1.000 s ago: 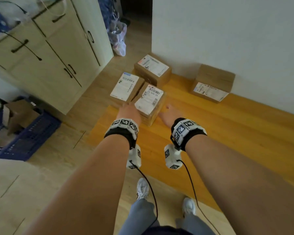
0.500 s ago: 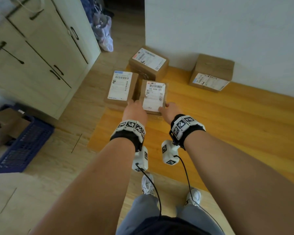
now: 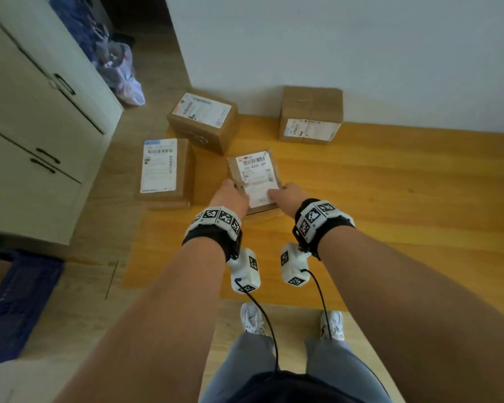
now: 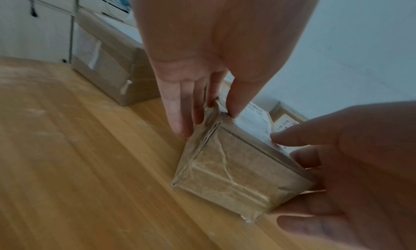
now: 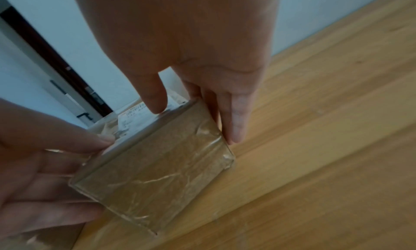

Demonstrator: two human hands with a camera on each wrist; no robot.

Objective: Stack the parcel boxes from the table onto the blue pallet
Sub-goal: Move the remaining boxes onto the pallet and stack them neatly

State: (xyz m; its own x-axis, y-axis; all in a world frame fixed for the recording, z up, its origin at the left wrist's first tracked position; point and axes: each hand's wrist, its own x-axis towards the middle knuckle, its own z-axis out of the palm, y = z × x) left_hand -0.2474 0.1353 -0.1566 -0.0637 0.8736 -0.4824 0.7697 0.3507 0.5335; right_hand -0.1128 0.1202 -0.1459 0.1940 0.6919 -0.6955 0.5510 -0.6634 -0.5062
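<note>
A small brown parcel box (image 3: pixel 255 175) with a white barcode label is held between both hands over the orange wooden table (image 3: pixel 390 213). My left hand (image 3: pixel 230 196) grips its left side, thumb on top and fingers down the side (image 4: pixel 180 115). My right hand (image 3: pixel 285 194) grips the right side the same way (image 5: pixel 234 122). The box (image 4: pixel 236 165) is tilted, its taped near end (image 5: pixel 157 173) raised just off the table. The blue pallet (image 3: pixel 12 301) lies on the floor at the lower left, with a brown box on it at the frame edge.
Three more parcel boxes stand on the table: a flat one (image 3: pixel 163 170) to the left, one (image 3: pixel 204 120) behind it and one (image 3: pixel 310 116) against the white wall. A pale cabinet (image 3: pixel 41 112) stands on the left. A bag (image 3: pixel 122 77) lies on the floor beyond.
The small box, which lay against the flat box, has moved right and toward me between both hands. A gap has opened between the two boxes.
</note>
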